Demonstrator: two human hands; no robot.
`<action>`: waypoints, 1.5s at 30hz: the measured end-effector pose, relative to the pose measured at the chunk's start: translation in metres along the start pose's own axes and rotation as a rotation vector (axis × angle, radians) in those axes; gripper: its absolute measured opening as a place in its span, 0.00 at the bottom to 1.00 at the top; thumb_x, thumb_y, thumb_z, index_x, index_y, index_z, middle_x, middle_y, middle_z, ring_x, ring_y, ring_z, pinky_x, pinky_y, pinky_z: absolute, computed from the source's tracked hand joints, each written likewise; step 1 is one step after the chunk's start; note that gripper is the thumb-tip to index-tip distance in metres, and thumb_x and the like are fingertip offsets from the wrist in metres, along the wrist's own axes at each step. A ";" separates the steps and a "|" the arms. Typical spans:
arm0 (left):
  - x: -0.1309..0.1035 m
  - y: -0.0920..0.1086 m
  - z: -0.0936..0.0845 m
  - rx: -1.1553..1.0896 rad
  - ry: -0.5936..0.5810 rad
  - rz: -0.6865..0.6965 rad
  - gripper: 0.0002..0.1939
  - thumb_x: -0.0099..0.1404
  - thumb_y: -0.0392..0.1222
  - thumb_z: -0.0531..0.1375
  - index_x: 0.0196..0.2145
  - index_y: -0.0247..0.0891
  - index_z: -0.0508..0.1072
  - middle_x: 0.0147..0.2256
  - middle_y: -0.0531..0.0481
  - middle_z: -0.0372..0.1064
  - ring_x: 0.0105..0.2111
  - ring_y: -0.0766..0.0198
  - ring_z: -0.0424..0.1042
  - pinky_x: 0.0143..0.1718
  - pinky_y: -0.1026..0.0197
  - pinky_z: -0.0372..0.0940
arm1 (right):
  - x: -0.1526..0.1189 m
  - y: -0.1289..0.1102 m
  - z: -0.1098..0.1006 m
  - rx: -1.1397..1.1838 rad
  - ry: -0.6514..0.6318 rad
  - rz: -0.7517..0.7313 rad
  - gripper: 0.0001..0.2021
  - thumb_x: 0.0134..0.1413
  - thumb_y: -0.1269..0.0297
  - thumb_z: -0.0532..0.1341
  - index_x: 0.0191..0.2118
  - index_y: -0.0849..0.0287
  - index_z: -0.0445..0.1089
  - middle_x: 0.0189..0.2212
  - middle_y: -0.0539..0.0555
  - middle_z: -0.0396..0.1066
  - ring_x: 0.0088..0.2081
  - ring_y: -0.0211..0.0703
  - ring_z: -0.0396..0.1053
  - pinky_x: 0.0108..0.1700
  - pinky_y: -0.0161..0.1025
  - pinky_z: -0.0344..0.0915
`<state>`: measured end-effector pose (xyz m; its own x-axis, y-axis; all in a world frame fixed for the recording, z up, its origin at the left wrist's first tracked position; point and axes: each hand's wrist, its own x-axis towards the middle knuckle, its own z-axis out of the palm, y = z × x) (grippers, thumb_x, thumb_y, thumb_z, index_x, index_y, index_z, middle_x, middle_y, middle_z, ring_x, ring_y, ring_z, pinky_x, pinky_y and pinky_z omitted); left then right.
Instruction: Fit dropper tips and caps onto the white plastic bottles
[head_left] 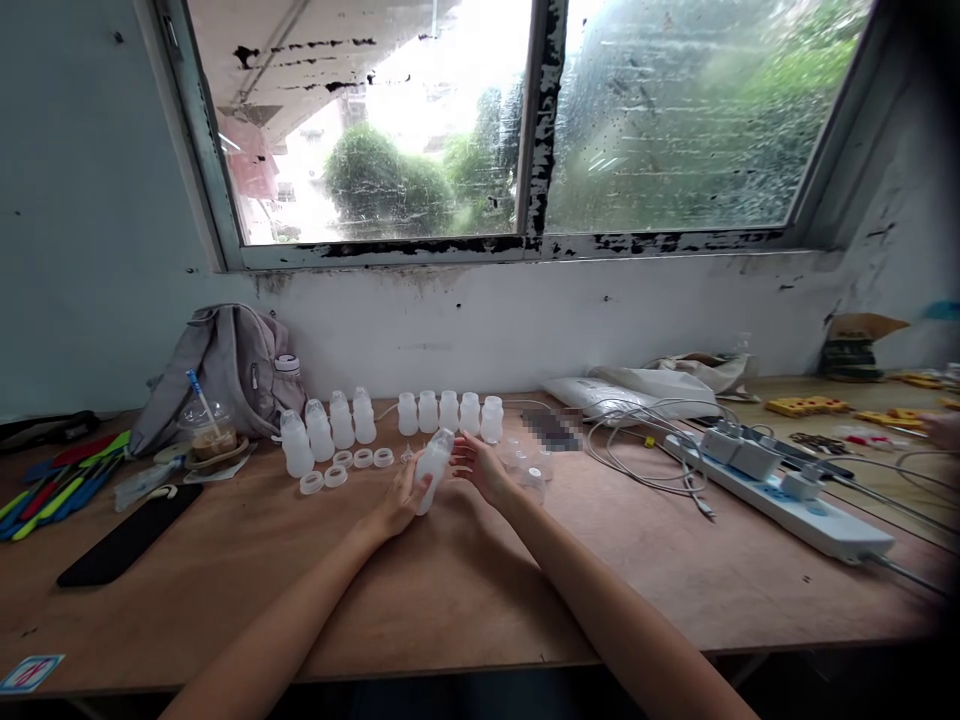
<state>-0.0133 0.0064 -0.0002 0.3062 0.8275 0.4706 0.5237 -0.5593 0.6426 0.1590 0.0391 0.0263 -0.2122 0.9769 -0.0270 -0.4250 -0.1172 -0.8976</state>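
From here, bottle [430, 480] looks light, slick, slightly squeezable; grip mid-body. Left hand [400, 502] curled round it; right hand [482, 470] half open beside it, gripping nothing.

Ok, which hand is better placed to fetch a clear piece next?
Probably the right hand: it looks open and nearer the clear pieces, while the left hand grips the bottle.

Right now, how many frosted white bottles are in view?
10: four domed bottles standing at the left, five bottles in a row mid-table, one bottle in the left hand. Others may be hidden.
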 end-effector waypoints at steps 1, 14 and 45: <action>0.000 -0.002 0.000 -0.023 -0.003 -0.019 0.25 0.62 0.50 0.42 0.54 0.36 0.50 0.54 0.42 0.51 0.53 0.57 0.52 0.53 0.56 0.49 | -0.002 -0.001 0.002 -0.029 -0.026 -0.015 0.13 0.46 0.54 0.55 0.28 0.60 0.67 0.26 0.53 0.67 0.25 0.36 0.64 0.26 0.34 0.61; -0.003 0.004 0.007 -0.135 -0.076 -0.021 0.34 0.51 0.49 0.58 0.52 0.40 0.48 0.47 0.43 0.59 0.45 0.55 0.61 0.43 0.53 0.60 | -0.010 -0.008 0.011 -0.217 -0.167 -0.230 0.13 0.42 0.54 0.57 0.27 0.60 0.67 0.27 0.51 0.66 0.30 0.36 0.62 0.30 0.33 0.58; 0.149 0.009 -0.124 0.590 0.114 -0.252 0.13 0.54 0.48 0.53 0.33 0.39 0.71 0.34 0.49 0.71 0.35 0.61 0.68 0.35 0.64 0.60 | 0.001 0.008 0.001 -0.385 -0.040 -0.135 0.14 0.41 0.54 0.58 0.29 0.61 0.65 0.26 0.54 0.67 0.26 0.36 0.63 0.25 0.31 0.58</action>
<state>-0.0618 0.1189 0.1509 0.0477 0.9009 0.4313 0.9270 -0.2007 0.3167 0.1550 0.0388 0.0194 -0.2142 0.9703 0.1122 -0.0929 0.0941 -0.9912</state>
